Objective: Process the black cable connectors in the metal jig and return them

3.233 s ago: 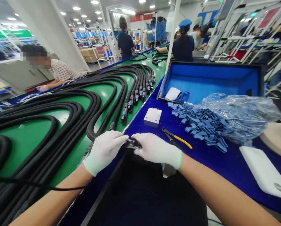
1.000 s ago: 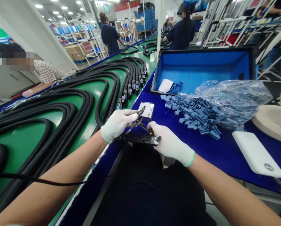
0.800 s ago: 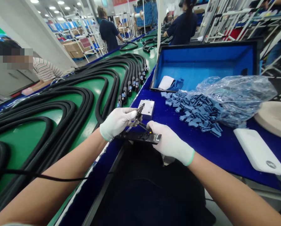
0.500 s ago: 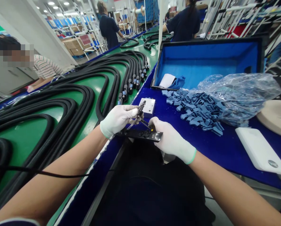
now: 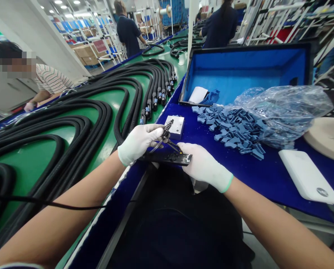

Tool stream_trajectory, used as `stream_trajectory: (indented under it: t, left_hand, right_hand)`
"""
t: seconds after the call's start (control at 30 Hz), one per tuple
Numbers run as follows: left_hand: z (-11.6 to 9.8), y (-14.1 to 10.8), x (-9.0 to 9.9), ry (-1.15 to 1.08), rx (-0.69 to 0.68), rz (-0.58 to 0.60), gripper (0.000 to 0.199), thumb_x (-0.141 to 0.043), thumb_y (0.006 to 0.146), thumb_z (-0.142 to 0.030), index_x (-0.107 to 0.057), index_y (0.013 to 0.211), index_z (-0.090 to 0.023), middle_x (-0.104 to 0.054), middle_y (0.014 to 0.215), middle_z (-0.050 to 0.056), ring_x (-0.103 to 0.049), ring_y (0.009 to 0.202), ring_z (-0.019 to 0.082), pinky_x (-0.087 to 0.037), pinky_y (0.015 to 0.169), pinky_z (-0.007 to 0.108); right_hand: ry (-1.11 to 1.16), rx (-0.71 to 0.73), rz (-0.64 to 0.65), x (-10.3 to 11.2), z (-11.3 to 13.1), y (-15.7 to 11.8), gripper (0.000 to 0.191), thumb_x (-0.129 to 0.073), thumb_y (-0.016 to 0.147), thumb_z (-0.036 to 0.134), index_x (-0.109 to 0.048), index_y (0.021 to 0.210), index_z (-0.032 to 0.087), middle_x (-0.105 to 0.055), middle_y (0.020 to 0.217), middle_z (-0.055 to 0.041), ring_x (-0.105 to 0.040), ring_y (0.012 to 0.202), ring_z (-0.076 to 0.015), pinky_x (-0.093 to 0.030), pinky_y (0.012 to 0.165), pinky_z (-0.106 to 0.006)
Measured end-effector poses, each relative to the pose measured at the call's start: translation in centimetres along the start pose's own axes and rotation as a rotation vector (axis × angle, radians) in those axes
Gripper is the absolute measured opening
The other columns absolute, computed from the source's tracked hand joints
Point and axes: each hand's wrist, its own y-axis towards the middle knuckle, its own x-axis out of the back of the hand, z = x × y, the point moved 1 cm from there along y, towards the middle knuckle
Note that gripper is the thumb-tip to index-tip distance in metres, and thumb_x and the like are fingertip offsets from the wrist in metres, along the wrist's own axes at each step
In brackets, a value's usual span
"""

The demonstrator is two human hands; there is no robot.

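Left hand gloved, fingers closed on small pliers, tips up and away, beside a black comb-like part; right hand gloved, fingers pressing a flat black bar, long axis crosswise at the blue mat edge; white metal block just beyond, blue plastic pieces right; pliers off the mat since the earliest frame

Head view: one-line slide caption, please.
Gloved left hand holds a black toothed part in yellow-handled pliers above a black strip in the gloved right hand.
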Motion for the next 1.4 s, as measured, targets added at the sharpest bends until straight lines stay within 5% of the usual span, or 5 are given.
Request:
stream_trajectory:
  t: [0.3, 0.47, 0.63, 0.97, 1.4]
  left_hand:
    - [0.8, -1.3, 0.2, 0.345, 0.005, 0.031, 0.035, -0.066, 0.088, -0.042, -0.077, 0.108, -0.016, -0.077, 0.088, 0.004, -0.07, 0.08, 0.021, -0.052, 0.074, 0.029]
    - [1.2, -1.4, -0.7, 0.415, -0.095, -0.112, 0.035, -0.06, 0.092, -0.045, -0.078, 0.104, -0.017, -0.077, 0.088, 0.003, -0.068, 0.08, 0.021, -0.048, 0.072, 0.028]
    - [0.5, -2.2, -1.6, 0.433, -0.158, -0.146, 0.031, -0.059, 0.094, -0.041, -0.077, 0.106, -0.019, -0.078, 0.1, 0.002, -0.071, 0.092, 0.022, -0.05, 0.084, 0.03]
    - [1.2, -1.9, -1.7, 0.591, -0.205, -0.156, 0.023, -0.054, 0.096, -0.032, -0.073, 0.1, -0.019, -0.076, 0.095, 0.005, -0.07, 0.09, 0.024, -0.049, 0.083, 0.035]
    - [0.6, -2.0, -2.2, 0.353, -0.196, -0.167, 0.012, -0.058, 0.087, -0.025, -0.065, 0.08, -0.019, -0.068, 0.076, 0.0, -0.062, 0.073, 0.018, -0.044, 0.069, 0.031]
  right_hand:
    - [-0.212, -0.074, 0.044, -0.6, -0.3, -0.2, 0.034, -0.058, 0.084, 0.017, -0.064, 0.118, 0.014, -0.072, 0.109, -0.0148, -0.068, 0.099, -0.0289, -0.053, 0.091, -0.04]
    - [0.072, 0.041, 0.135, 3.4, -1.5, 0.6, 0.041, -0.065, 0.089, 0.027, -0.065, 0.129, 0.021, -0.073, 0.125, -0.0107, -0.069, 0.106, -0.0281, -0.055, 0.093, -0.039]
    - [0.259, 0.046, -0.053, 6.5, -2.0, 3.3, 0.058, -0.065, 0.09, 0.029, -0.055, 0.147, 0.025, -0.065, 0.14, -0.0092, -0.068, 0.113, -0.0252, -0.053, 0.097, -0.039]
    - [0.211, 0.214, 0.047, 3.1, -0.3, 4.6, 0.017, -0.057, 0.096, 0.023, -0.073, 0.099, 0.017, -0.07, 0.084, -0.0013, -0.06, 0.073, -0.0148, -0.044, 0.072, -0.027]
    - [0.282, 0.169, -0.008, 1.9, -0.5, 4.0, 0.014, -0.059, 0.094, 0.022, -0.072, 0.099, 0.017, -0.068, 0.083, -0.0009, -0.058, 0.07, -0.0144, -0.045, 0.07, -0.027]
